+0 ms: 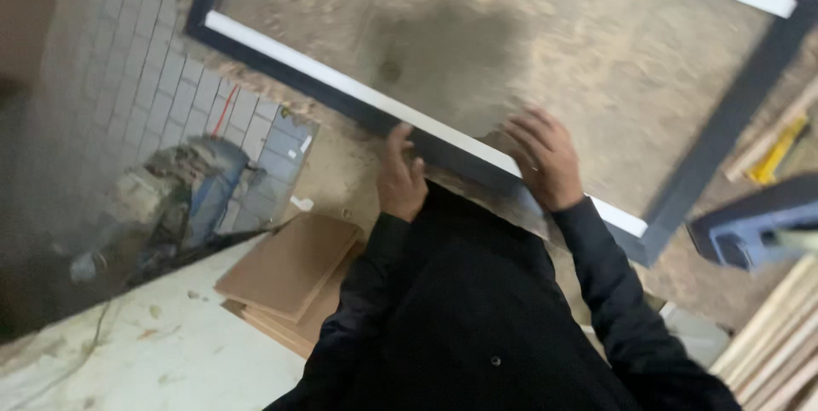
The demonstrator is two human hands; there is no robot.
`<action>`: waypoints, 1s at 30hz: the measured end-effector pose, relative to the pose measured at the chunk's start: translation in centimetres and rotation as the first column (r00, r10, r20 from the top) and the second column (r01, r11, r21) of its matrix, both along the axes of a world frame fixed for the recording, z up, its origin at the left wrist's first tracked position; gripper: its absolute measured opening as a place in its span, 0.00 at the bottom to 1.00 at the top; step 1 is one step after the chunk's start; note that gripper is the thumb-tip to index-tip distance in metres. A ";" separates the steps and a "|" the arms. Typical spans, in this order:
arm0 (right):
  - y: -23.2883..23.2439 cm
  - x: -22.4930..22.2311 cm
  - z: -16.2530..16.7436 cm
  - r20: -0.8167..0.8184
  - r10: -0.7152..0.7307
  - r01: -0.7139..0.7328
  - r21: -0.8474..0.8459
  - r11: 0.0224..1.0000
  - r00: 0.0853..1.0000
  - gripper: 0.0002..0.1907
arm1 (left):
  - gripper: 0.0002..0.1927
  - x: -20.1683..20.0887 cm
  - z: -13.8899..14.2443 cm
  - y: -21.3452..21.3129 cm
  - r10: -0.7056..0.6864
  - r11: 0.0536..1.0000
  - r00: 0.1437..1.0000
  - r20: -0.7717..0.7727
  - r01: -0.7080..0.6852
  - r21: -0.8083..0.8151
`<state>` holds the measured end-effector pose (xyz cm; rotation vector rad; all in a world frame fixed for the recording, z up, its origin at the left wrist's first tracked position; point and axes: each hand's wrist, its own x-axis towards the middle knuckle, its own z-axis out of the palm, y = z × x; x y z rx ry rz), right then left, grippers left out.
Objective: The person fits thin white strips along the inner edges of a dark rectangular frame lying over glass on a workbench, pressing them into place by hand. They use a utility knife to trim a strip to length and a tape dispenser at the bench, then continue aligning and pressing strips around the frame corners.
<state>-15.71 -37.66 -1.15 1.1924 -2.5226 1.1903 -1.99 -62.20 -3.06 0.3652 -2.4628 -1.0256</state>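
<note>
A large dark frame (731,121) with a white inner edge fills the upper frame; its near rail runs diagonally past your hands. Your left hand (400,177) curls against that rail, and your right hand (545,160) rests flat on it, fingers spread. Brown boards (290,270) lie stacked lower left, wooden slats (780,343) lower right.

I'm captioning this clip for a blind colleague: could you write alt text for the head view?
Both hands, the left hand and the right hand, rest on the near rail of a large dark frame with a white inner edge, lying over a dusty floor. Brown boards are stacked at lower left.
</note>
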 end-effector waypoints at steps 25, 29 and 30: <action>-29.1 -13.3 -4.8 0.292 0.783 -0.757 0.570 0.319 0.549 0.47 | 0.38 -6.3 -3.9 -13.1 0.267 0.963 0.954 0.134 -0.270 0.002; -28.8 -13.9 -6.3 0.304 0.797 -0.787 0.534 0.311 0.521 0.47 | 0.42 -7.1 -4.1 -12.3 0.309 0.946 0.933 0.183 -0.321 0.039; -28.6 -14.1 -6.6 0.290 0.807 -0.787 0.534 0.309 0.514 0.47 | 0.43 -7.2 -4.2 -12.1 0.333 0.933 0.918 0.217 -0.354 0.065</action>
